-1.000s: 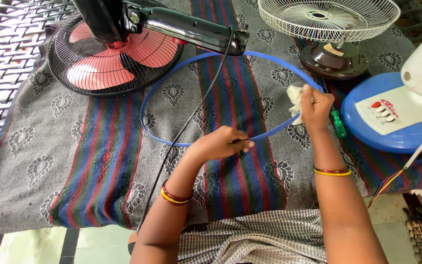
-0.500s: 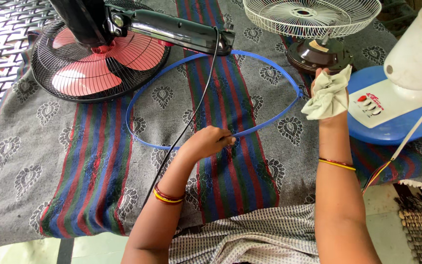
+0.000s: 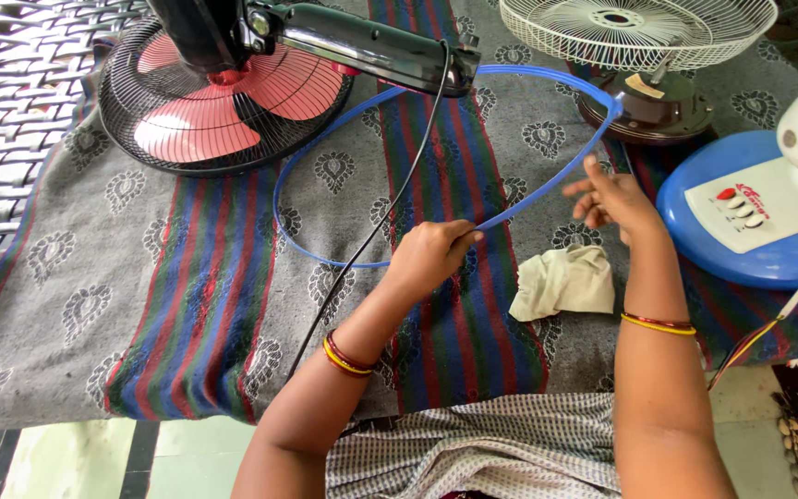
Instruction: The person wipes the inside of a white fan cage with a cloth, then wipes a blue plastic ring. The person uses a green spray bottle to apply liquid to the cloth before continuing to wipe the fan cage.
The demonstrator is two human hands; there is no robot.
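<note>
The left hand (image 3: 431,254) is pinching the thin blue plastic ring (image 3: 316,251), which is lying on a grey patterned blanket (image 3: 66,305) with striped bands. The right hand (image 3: 613,199) is hovering with fingers spread, holding nothing, above a crumpled pale cloth (image 3: 561,280). A black cord (image 3: 362,249) is crossing the ring beside a red-bladed fan (image 3: 223,92).

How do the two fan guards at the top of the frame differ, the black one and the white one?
The black guard still encloses red blades, while the white guard holds no blades. The black guard lies on the patterned blanket with a black fan body across it; the white guard sits on a brown motor housing. Both are round wire grilles. The left hand holds a blue ring between them; the right hand is open.
</note>
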